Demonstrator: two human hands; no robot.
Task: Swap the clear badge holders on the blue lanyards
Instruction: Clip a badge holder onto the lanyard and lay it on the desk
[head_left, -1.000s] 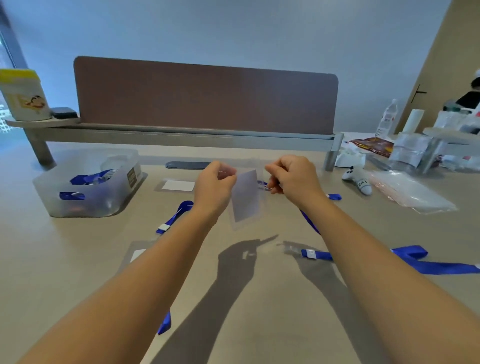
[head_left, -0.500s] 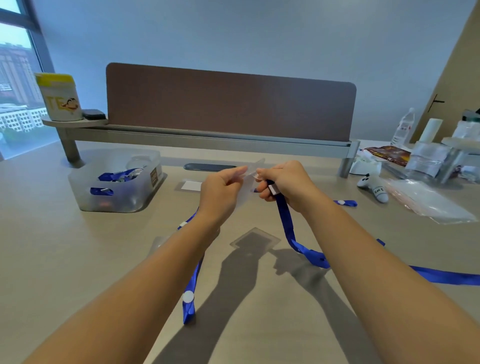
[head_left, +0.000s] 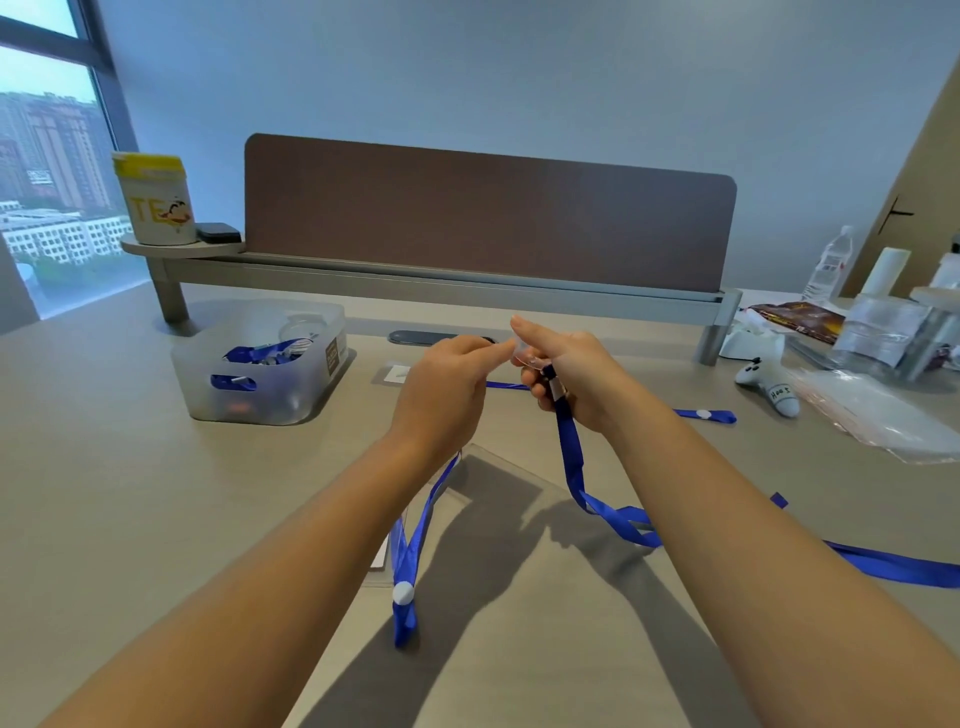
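My right hand (head_left: 571, 374) grips the clip end of a blue lanyard (head_left: 571, 457) that hangs down to the table and trails off to the right. My left hand (head_left: 447, 384) meets it fingertip to fingertip, pinching a clear badge holder (head_left: 523, 356) seen edge-on. Only a small clear sliver of the holder shows between the fingers. A second blue lanyard (head_left: 402, 592) with a white button runs out from under my left wrist. It crosses another clear holder (head_left: 382, 558) lying flat. A faint clear rectangular outline (head_left: 511, 475) shows on the table below my hands.
A translucent bin (head_left: 218, 384) with more blue lanyards stands at the left. A white card (head_left: 395, 374) lies behind my hands. Another lanyard end (head_left: 704, 414), a small toy (head_left: 769, 384) and plastic bags (head_left: 883, 415) lie at the right. A desk divider (head_left: 488, 218) closes the back.
The holder turned from facing me to edge-on between my fingers. My right hand lifted the lanyard end off the table and my hands closed together. The view tilted up.
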